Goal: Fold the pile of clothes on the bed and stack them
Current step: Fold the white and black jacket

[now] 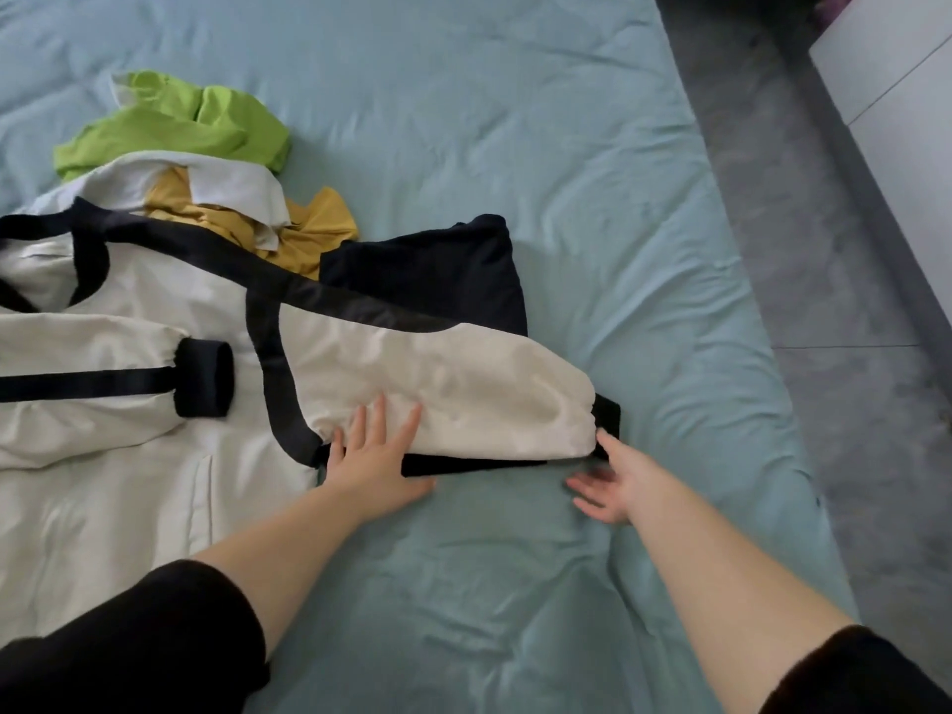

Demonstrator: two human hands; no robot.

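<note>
Upon pale blue bedsheet [463,121], cream black-trimmed jacket sleeve [438,373] is pressed flat, evidently for folding, by splayed left hand [373,456], open right hand [613,481] poised at black cuff [608,409].

The bed [463,121], spread with a wrinkled pale blue sheet, fills most of the frame. A cream jacket [129,456] with black trim lies flat at the left, one sleeve reaching across a dark garment [427,280] at the centre. At the upper left, a green top [170,131], a white piece [232,185] and a yellow one [319,224] lie bunched together.

Bed [463,105], grey floor [803,239], white cabinet [912,110]
</note>
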